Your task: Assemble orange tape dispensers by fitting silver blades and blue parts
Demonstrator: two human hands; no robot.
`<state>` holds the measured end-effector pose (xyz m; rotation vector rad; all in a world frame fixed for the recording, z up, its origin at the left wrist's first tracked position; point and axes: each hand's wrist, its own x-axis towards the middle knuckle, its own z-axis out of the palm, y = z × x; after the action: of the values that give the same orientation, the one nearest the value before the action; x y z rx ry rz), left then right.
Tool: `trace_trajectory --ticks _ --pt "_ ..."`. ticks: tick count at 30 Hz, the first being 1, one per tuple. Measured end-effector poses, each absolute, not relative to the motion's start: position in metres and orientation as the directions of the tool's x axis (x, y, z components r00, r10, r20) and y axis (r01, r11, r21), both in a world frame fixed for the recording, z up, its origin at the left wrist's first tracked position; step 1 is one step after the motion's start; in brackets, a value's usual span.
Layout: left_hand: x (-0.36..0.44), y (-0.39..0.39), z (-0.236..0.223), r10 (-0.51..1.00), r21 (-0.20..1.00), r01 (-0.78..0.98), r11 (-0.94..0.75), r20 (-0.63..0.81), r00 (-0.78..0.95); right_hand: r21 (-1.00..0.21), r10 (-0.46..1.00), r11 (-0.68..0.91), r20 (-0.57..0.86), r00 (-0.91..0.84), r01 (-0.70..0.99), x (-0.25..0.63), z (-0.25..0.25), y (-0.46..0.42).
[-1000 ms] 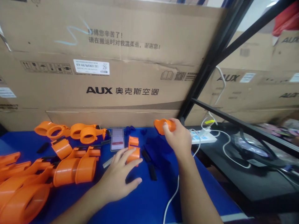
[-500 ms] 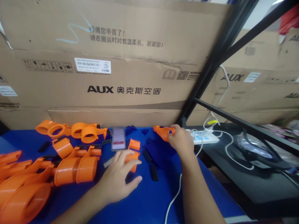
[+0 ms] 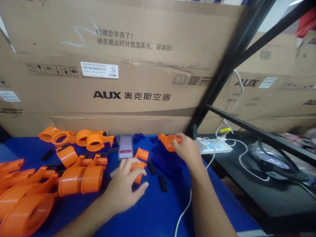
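My right hand [image 3: 186, 148] is closed on the near end of an orange tape dispenser [image 3: 168, 142], at the back right of the blue table. Thumb and fingers wrap its rim. My left hand [image 3: 127, 181] hovers over or rests on a smaller orange plastic piece [image 3: 142, 154], fingers apart and a little curled; whether they touch it I cannot tell. The hand hides part of that piece. Two short black strips [image 3: 163, 183] lie just right of it. Dark blue pieces [image 3: 168, 161] lie below the right hand, hard to make out.
Several orange tape dispensers [image 3: 92, 179] crowd the table's left side. A phone [image 3: 125, 151] lies at the back middle before a large cardboard box [image 3: 133, 79]. To the right are a power strip [image 3: 217, 147], a white cable [image 3: 184, 212] and a black rack frame [image 3: 222, 65].
My right hand has lowered the orange tape dispenser, turned it and shifted it slightly left. The small orange piece by my left hand has tilted. The black strips now lie a little farther apart.
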<state>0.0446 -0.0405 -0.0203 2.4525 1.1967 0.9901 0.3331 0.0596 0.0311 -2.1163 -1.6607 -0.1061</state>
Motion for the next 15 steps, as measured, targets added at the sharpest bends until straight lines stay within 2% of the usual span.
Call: trace_trajectory --ticks 6,15 --pt "0.045 -0.0404 -0.0205 0.762 0.479 0.596 -0.644 0.47 0.445 -0.281 0.856 -0.176 0.43 0.288 0.943 0.3389 0.0264 0.0624" --pt "0.0449 -0.039 -0.022 0.757 0.493 0.583 -0.646 0.508 0.41 -0.264 0.889 -0.248 0.321 0.327 0.932 0.3382 0.028 0.0628"
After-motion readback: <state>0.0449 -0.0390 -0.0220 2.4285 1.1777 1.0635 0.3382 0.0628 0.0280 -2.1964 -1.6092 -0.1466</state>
